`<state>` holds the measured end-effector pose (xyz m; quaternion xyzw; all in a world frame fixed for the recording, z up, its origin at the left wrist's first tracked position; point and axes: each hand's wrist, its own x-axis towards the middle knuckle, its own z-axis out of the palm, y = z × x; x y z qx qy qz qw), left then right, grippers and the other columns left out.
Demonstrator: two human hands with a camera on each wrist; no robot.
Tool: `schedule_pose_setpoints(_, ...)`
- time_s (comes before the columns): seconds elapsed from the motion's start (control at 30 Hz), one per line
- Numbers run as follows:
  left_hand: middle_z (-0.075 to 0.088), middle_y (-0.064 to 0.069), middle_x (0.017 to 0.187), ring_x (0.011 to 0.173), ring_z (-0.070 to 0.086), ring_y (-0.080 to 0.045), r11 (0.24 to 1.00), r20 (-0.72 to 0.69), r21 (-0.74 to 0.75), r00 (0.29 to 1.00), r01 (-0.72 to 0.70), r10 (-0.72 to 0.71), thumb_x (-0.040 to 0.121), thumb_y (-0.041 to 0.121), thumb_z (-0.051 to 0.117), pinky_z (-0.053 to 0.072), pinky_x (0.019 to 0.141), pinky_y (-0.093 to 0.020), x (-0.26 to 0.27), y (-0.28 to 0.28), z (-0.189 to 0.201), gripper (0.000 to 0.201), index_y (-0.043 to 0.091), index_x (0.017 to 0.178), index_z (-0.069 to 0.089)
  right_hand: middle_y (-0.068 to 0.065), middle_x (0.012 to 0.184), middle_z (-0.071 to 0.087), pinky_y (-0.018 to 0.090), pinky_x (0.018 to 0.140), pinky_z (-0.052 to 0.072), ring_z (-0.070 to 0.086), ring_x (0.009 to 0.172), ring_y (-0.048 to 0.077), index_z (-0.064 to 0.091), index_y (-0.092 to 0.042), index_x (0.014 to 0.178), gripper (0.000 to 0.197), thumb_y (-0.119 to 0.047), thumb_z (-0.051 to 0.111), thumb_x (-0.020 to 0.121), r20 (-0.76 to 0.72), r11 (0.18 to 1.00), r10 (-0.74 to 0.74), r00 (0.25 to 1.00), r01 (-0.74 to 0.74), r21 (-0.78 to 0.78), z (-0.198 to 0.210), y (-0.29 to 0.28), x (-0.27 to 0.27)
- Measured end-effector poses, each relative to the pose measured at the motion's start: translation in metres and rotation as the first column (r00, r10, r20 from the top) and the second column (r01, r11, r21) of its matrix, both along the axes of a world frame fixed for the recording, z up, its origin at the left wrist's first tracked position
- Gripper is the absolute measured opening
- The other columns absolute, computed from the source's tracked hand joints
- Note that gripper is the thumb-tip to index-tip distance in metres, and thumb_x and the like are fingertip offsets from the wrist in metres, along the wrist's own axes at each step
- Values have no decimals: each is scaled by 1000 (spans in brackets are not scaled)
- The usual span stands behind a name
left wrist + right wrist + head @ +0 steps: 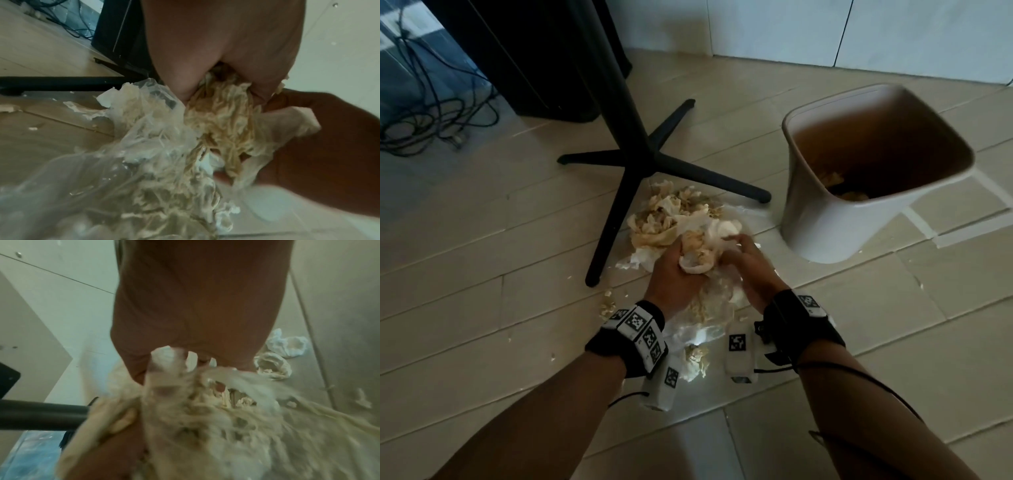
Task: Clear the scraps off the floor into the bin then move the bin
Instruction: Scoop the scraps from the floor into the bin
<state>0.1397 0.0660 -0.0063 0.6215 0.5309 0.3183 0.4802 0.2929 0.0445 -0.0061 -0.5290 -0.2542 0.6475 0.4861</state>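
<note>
Step in hand: gathering a wad of scraps (698, 255) between both hands, judged ready for a lift across to the bin (835, 219).
Left hand (671, 274): curled round the near-left side of the wad, fingers buried in stringy, noodle-like stuff and crumpled tissue.
Right hand (748, 263): curled over the right side of the same wad, pinching tissue and thin clear plastic film (144, 129).
Where the scraps lie: on the tiled floor (482, 240), heaped against the black stand base (647, 161); main pile (671, 212) just beyond the hands, more film and clumps under the wrists.
Where the bin stands: upright on the floor to the right of the pile, near but apart; mouth open, some scraps already at the bottom.
Doing it well: squeeze inward from both sides, tuck trailing strands and film into the wad before lifting, keep it low and cupped from beneath; probably wet, so likely to drip or shed.
Risk: strands snagging on the stand leg; loose bits dropping between pile and bin.
Count, bins: one.
Count, stand legs visible: four.
Count, hands at work: two.
Count, scrap heaps: one big pile, one held wad, one clump (695, 359) by the wrists; small crumbs (607, 303) too many and too small to count.
Task progress: partly done, most scraps not yet binned; bin not yet moved.
</note>
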Motion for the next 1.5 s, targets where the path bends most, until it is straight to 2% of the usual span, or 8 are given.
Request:
schedule_pose_setpoints(0.33,72,-18,106,100,70,-31,993,253,-118,967,5,25,81,1,64,59,86,-47,26,-3,29,38,9,117,64,14,126,68,46,103,50,65,115,28,65,-16,126,50,-51,51,94,-525,990,99,845,-136,-32,16,-11,8)
schedule_pose_setpoints(0.47,73,0,106,100,71,-20,996,66,-31,995,81,-79,69,27,78,60,81,-43,25,-6,13,51,32,117,63,19,122,69,46,101,51,67,112,32,63,-8,126,51,-43,65,89,-410,989,75,909,-119,-82,14,-2,8)
schedule_pose_setpoints(0.6,70,-4,95,92,69,-28,992,-185,30,976,120,-112,61,39,82,59,70,-50,19,-3,-13,45,24,101,65,22,105,70,40,78,58,69,93,33,64,2,118,43,-23,71,84,-253,993,-27,967,-3,-116,2,3,6)
schedule_pose_setpoints(0.7,57,-7,115,107,54,-31,961,-412,227,910,157,-51,61,48,69,52,86,-48,19,-8,-18,58,19,110,59,20,98,74,41,73,59,71,87,35,68,0,110,37,-19,69,79,-199,986,-113,973,85,-143,-6,7,4)
schedule_pose_setpoints(0.93,32,4,152,140,37,-20,996,-34,0,995,92,-92,66,31,85,45,106,-52,19,-5,-11,100,46,146,26,10,76,70,30,55,51,66,64,22,70,-6,91,36,-29,65,63,-97,973,-129,987,107,-205,-14,15,3)
schedule_pose_setpoints(1.17,67,-8,108,98,67,-25,992,42,-29,992,122,-121,68,8,78,60,81,-42,31,-5,-14,63,16,124,52,4,72,71,26,51,49,70,67,18,69,-18,82,9,-19,60,83,-116,980,-189,975,181,-78,-22,5,-3)
schedule_pose_setpoints(1.37,67,-7,113,106,66,-18,997,92,26,993,68,-71,67,42,71,55,91,-33,40,-3,-6,70,3,123,56,18,120,69,40,92,56,68,106,29,61,-6,127,48,-31,65,85,-356,997,-8,934,-18,-70,-6,-3,14)
schedule_pose_setpoints(1.5,67,-5,106,99,66,-20,994,-24,50,995,100,-99,77,19,73,55,84,-34,38,-5,-10,41,7,112,57,20,122,68,48,99,51,66,113,34,62,-6,126,54,-32,77,80,-309,994,79,948,-100,-53,-3,-3,20)
